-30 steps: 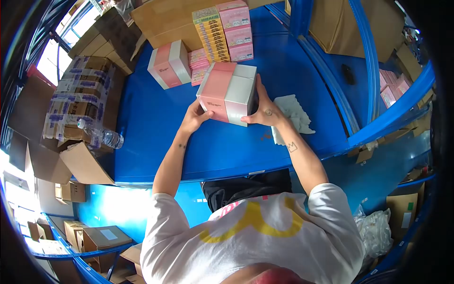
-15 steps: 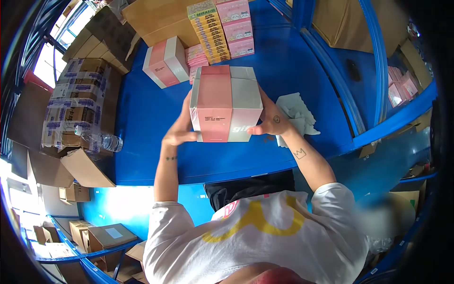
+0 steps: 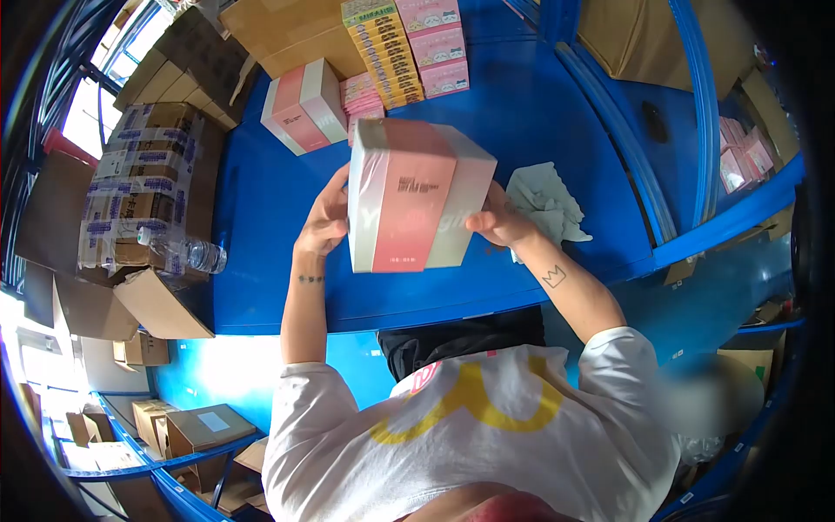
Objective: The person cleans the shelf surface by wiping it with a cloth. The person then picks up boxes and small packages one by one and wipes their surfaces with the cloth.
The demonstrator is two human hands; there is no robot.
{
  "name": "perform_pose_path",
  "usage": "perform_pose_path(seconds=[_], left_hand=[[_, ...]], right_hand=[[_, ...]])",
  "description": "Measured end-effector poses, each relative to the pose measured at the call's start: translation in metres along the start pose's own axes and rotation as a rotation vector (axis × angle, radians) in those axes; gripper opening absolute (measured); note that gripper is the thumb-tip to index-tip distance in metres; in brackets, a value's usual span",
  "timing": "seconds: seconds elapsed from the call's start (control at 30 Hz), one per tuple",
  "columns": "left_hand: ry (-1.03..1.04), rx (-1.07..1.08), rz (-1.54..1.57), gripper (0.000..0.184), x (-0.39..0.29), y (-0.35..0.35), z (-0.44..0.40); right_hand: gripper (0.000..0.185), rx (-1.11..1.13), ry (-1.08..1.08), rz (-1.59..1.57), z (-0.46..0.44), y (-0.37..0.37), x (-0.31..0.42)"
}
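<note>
A white gift box [image 3: 413, 200] with a wide pink band and small dark print is held tilted above the blue table [image 3: 287, 209]. My left hand [image 3: 326, 216] presses against its left side, and my right hand [image 3: 502, 219] grips the right side, thumb on the front face. Behind it stands a similar pink-and-white box [image 3: 304, 109]. Beside that are pink packets [image 3: 361, 94], a stack of yellow boxes [image 3: 383, 56] and a stack of pink boxes [image 3: 435, 48]. Crumpled white paper [image 3: 548, 204] lies to the right of my right hand.
A taped brown carton [image 3: 143, 187] and a plastic bottle [image 3: 187, 252] are at the left. An open cardboard box [image 3: 287, 35] stands at the back. Blue metal posts [image 3: 696, 113] line the right side, with more pink boxes [image 3: 744, 161] beyond.
Between my hands the gift box has been tipped and turned, so its front face shows more fully and leans to one side. Both hands still hold it.
</note>
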State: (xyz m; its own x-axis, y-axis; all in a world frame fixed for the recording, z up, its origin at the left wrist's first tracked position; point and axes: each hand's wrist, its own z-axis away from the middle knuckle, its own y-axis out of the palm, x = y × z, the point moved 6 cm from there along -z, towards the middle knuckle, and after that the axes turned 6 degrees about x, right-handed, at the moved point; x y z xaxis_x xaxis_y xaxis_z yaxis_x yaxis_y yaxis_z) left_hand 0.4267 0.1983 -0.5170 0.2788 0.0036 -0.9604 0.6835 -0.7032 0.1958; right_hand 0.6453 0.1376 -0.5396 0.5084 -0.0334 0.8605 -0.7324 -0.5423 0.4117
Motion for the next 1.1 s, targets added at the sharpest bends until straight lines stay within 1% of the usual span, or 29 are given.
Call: perform_pose_path(seconds=[0.07,0.23,0.4,0.53,0.73,0.87,0.9,1.03,1.1], left_hand=[[0.008,0.005,0.013,0.105,0.001,-0.001,0.002],[-0.064,0.039,0.003,0.103,0.007,0.0,0.001],[-0.067,0.023,-0.032,0.103,0.006,0.0,0.0],[-0.127,0.011,-0.014,0.1,0.011,-0.003,0.001],[-0.098,0.029,0.074,0.093,0.019,-0.002,-0.001],[0.077,-0.039,-0.017,0.086,-0.003,0.004,-0.004],[0.083,-0.043,-0.024,0.086,-0.008,0.009,-0.002],[0.214,-0.564,-0.481,0.086,-0.044,0.026,0.024],[0.219,-0.583,-0.719,0.092,-0.039,0.074,0.037]], right_hand=[[0.103,-0.015,0.022,-0.039,-0.001,-0.001,-0.002],[0.099,0.029,0.034,0.017,0.0,-0.001,0.002],[0.1,0.019,0.058,0.003,-0.002,0.001,0.0],[0.1,-0.002,0.054,0.035,-0.003,0.002,0.005],[0.1,0.005,0.081,0.028,-0.002,-0.004,-0.003],[0.102,-0.048,0.007,0.068,-0.006,-0.003,0.004],[0.102,-0.039,0.003,0.069,-0.009,-0.001,0.006],[0.11,-0.144,-0.092,0.174,-0.009,0.001,0.021],[0.112,-0.183,-0.126,0.181,-0.008,-0.006,0.025]])
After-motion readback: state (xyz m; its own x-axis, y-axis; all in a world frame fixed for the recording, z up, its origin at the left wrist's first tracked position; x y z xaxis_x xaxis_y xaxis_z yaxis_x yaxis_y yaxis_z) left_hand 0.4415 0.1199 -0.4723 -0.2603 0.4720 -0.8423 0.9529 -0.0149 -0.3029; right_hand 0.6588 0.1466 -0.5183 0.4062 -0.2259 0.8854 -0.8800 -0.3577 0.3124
